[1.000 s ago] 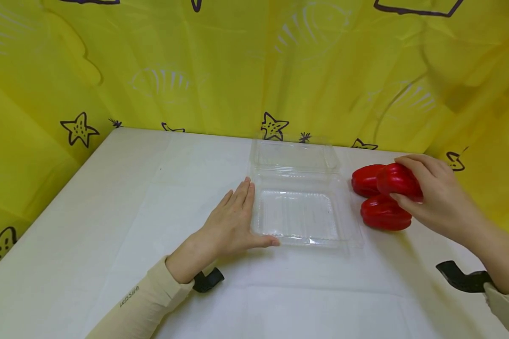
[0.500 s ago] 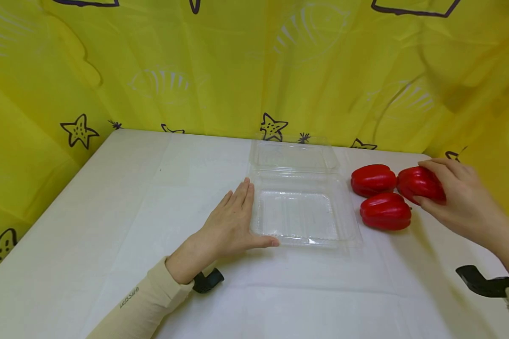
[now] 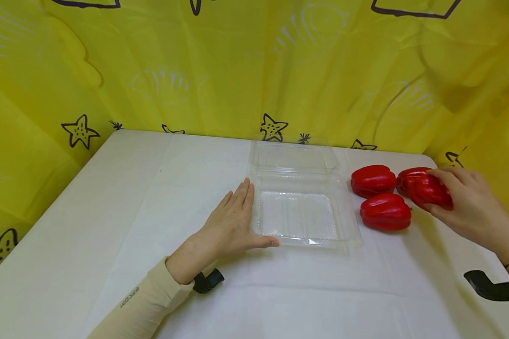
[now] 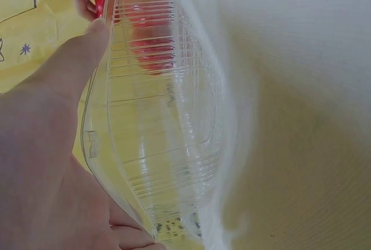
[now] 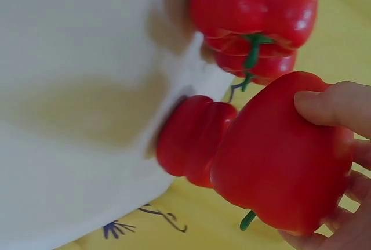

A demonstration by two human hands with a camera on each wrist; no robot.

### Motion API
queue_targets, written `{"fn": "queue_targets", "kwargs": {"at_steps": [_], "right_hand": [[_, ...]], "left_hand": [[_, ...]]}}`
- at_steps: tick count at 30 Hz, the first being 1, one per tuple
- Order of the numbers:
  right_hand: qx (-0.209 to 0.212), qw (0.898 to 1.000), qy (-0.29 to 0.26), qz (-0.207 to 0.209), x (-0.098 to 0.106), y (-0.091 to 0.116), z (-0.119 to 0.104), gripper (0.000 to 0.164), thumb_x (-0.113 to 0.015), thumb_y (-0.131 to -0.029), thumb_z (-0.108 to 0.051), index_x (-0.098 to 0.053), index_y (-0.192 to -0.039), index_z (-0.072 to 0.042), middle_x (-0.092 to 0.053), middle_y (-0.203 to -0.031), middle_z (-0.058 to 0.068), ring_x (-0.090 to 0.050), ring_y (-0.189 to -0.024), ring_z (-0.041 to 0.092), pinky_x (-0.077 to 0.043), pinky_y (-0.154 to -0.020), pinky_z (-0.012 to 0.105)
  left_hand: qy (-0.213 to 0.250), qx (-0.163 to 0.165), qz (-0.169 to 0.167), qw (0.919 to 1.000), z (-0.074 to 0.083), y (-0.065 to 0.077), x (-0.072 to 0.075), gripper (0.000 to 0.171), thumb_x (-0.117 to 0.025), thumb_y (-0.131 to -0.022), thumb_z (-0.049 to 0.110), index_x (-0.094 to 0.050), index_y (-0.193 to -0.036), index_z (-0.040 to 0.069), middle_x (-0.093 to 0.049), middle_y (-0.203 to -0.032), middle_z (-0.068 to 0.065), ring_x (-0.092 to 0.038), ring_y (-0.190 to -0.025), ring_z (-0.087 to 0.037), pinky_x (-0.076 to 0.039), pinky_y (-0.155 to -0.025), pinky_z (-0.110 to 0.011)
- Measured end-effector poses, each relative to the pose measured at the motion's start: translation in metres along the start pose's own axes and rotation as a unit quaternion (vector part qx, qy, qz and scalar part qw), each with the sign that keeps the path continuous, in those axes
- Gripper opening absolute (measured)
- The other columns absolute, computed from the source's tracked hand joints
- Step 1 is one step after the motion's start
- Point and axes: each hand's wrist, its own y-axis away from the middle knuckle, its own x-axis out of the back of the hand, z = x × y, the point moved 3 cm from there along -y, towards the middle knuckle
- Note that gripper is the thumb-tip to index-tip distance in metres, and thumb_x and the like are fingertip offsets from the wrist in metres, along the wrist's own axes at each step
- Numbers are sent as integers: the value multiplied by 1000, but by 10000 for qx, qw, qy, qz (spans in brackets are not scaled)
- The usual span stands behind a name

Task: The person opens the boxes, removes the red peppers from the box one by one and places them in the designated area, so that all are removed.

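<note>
My left hand (image 3: 229, 223) lies along the left side of a clear plastic clamshell box (image 3: 348, 230), fingers straight and thumb stretched along its front edge. The left wrist view shows the thumb at the rim of the clear box (image 4: 95, 140). My right hand (image 3: 471, 202) grips a red bell pepper (image 3: 432, 192) between thumb and fingers, at the right of the table. In the right wrist view this held bell pepper (image 5: 278, 157) has a green stem. Three other red bell peppers lie close by: one at the back (image 3: 373, 180), one nearer (image 3: 385, 212), and one partly covered by the held one (image 3: 408, 176).
The box's lid (image 3: 294, 155) is folded back towards the yellow curtain (image 3: 220, 70) behind the table. A white cloth (image 3: 161, 188) covers the table. Black camera mounts (image 3: 489, 286) stick out at both wrists.
My right hand has moved right with its bell pepper, from over the other peppers to the right of them. Another bell pepper now shows behind it. The left hand and box have stayed still.
</note>
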Motion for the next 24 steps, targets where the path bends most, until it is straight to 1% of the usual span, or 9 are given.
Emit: {"fn": "queue_targets", "kwargs": {"at_steps": [3, 6, 9, 13, 17, 19, 24], "right_hand": [[6, 9999, 43, -104, -6, 2, 6, 72, -84, -61, 8, -49, -124, 13, -46, -120, 37, -36, -105, 56, -41, -76, 65], [72, 9999, 57, -119, -10, 5, 11, 72, -85, -61, 7, -49, -123, 13, -47, -118, 38, -37, -103, 56, -39, -78, 64], [48, 9998, 52, -193, -15, 8, 15, 71, -84, -61, 7, -49, -122, 13, -47, -117, 38, -36, -104, 57, -39, -79, 65], [-24, 9992, 74, -391, -21, 12, 19, 71, -85, -61, 7, -49, -123, 13, -47, -117, 38, -34, -106, 59, -38, -80, 68], [-71, 9980, 80, -631, -29, 13, 21, 72, -85, -62, 5, -48, -123, 13, -45, -119, 37, -34, -107, 59, -36, -82, 67], [-105, 9973, 46, -727, -32, 13, 22, 71, -85, -63, 4, -49, -123, 13, -45, -120, 37, -33, -107, 58, -36, -82, 67], [-99, 9967, -114, -800, -40, 16, 23, 71, -86, -62, 3, -51, -123, 13, -44, -119, 38, -34, -106, 57, -40, -77, 66]], "left_hand": [[-32, -4, 15, 10000, 0, 0, -1, 131, -60, -74, 83, -6, -157, -2, -2, -167, -16, -8, -156, -26, -16, -126, -47], [-44, -6, 37, 10000, 0, 0, -1, 131, -60, -73, 83, -6, -157, -2, -2, -167, -17, -8, -156, -26, -16, -126, -48], [-25, -33, 64, 10000, 1, -1, -1, 131, -60, -74, 83, -7, -157, -3, -3, -167, -17, -8, -156, -26, -16, -126, -48], [-14, -61, 64, 10000, 1, -1, -2, 130, -61, -74, 81, -7, -157, -3, -3, -167, -17, -8, -156, -26, -16, -126, -47], [-23, -10, 39, 10000, 1, 0, -1, 131, -60, -74, 82, -7, -157, -3, -2, -167, -17, -7, -156, -26, -15, -126, -47], [-41, 11, 43, 10000, 1, 0, -1, 131, -60, -74, 83, -7, -157, -2, -2, -167, -16, -7, -156, -26, -15, -126, -47], [-44, 26, 38, 10000, 0, 0, -1, 131, -60, -73, 83, -7, -157, -2, -2, -167, -16, -8, -156, -26, -16, -126, -47]]}}
